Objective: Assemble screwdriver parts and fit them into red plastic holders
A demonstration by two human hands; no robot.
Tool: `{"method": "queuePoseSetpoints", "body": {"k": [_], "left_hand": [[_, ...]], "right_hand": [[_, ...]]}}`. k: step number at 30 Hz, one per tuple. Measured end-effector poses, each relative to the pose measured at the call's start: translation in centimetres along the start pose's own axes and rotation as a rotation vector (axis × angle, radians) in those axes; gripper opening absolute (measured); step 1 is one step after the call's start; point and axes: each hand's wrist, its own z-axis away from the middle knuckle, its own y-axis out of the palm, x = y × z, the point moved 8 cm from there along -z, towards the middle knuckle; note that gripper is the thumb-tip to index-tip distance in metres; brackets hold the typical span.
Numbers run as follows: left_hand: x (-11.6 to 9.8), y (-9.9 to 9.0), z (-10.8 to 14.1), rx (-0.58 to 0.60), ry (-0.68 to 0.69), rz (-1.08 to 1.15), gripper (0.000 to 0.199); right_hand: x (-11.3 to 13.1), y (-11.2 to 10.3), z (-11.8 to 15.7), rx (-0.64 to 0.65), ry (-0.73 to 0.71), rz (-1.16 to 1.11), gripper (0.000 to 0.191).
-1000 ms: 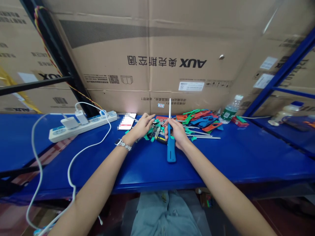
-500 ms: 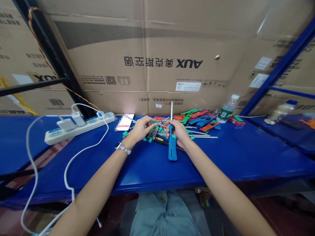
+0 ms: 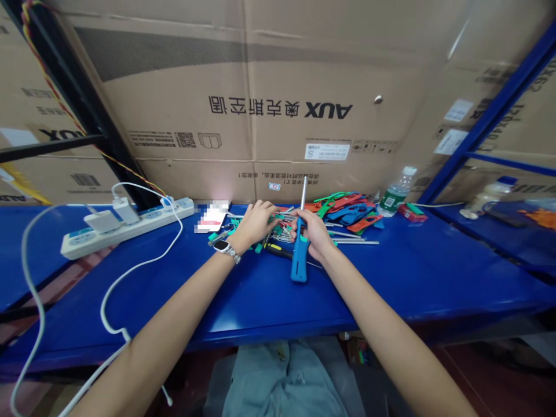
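My right hand is closed around the blue handle of a long-nosed lighter, its metal tube pointing up and away from me. Palm down, my left hand reaches over a pile of small metal parts with green ends. Its fingers are bent and a little apart, with their tips partly hidden among the parts, and I make out nothing held in them. A black and yellow screwdriver lies just in front of the pile. Thin metal rods lie to the right of my right hand.
Red, blue and green plastic handle pieces are heaped behind on the right, beside a water bottle and a small red box. On the left are a phone and a white power strip with trailing cables. A large carton stands behind.
My left hand has turned palm down and spread over the pile of parts. My right hand keeps hold of the lighter. The whole view has shifted slightly.
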Motion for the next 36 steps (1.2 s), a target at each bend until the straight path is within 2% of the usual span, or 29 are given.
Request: {"method": "queuePoseSetpoints", "body": {"k": [5, 8, 10, 13, 19, 22, 27, 32, 36], "left_hand": [[-2.4, -2.3, 2.6, -0.134, 0.051, 0.190, 0.015], [-3.8, -2.1, 4.2, -0.058, 0.017, 0.298, 0.015], [-4.2, -1.9, 5.0, -0.044, -0.035, 0.330, 0.027], [-3.9, -1.8, 5.6, -0.043, -0.090, 0.388, 0.034], [-3.2, -1.6, 5.6, 0.036, 0.026, 0.289, 0.029], [-2.6, -1.9, 5.6, 0.016, 0.029, 0.249, 0.029], [-2.4, -2.6, 5.3, -0.003, 0.054, 0.304, 0.029], [-2.1, -3.1, 5.2, -0.021, 0.007, 0.399, 0.030], [-1.8, -2.9, 5.3, 0.029, -0.012, 0.333, 0.033]], "right_hand": [[-1.1, 0.5, -0.2, -0.016, 0.062, -0.138, 0.006], [-1.2, 1.3, -0.5, -0.030, 0.009, -0.195, 0.014], [-1.2, 1.9, -0.5, -0.050, -0.037, -0.208, 0.020], [-0.8, 2.5, -0.2, -0.037, -0.098, -0.190, 0.026], [0.1, 1.8, 0.7, 0.074, -0.195, -0.018, 0.014], [0.1, 1.5, 0.8, 0.103, -0.199, 0.062, 0.017], [0.0, 2.2, 1.1, 0.191, -0.161, 0.053, 0.031], [0.1, 2.5, 1.4, 0.223, -0.146, 0.040, 0.031], [-0.2, 2.6, 1.4, 0.248, -0.158, 0.029, 0.033]]}}
